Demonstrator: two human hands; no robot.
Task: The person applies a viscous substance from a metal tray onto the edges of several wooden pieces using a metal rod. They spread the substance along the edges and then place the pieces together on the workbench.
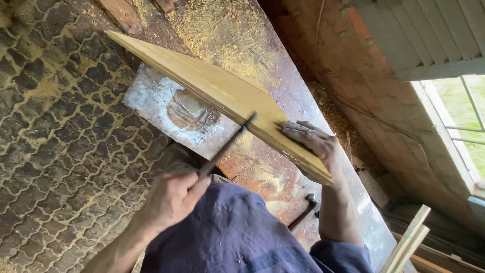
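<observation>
The workbench (262, 45) was the biggest thing there, a long rusty, sawdust-strewn top running from the far left to the near right, with a pale scraped patch (151, 101) on its left side and patterned paving below it further left. Over it the wooden board (222, 96) stood on edge, tilted, its far end pointing up to the left. Its near end was pinned under the right hand (313, 144), fingers spread flat and pressing on the face. The left hand (172, 197) was curled tight around the handle of a thin dark file (227, 144), whose tip met the board's lower edge just left of the pressing fingers.

The risk I saw was a slip: one hand alone steadied a long board, so a hard stroke could have rocked it and sent the tip skating towards those fingers. Loose sawdust would have made that worse. A dark tool, perhaps a hammer (305, 212), lay near the bench edge and could have been knocked off.
</observation>
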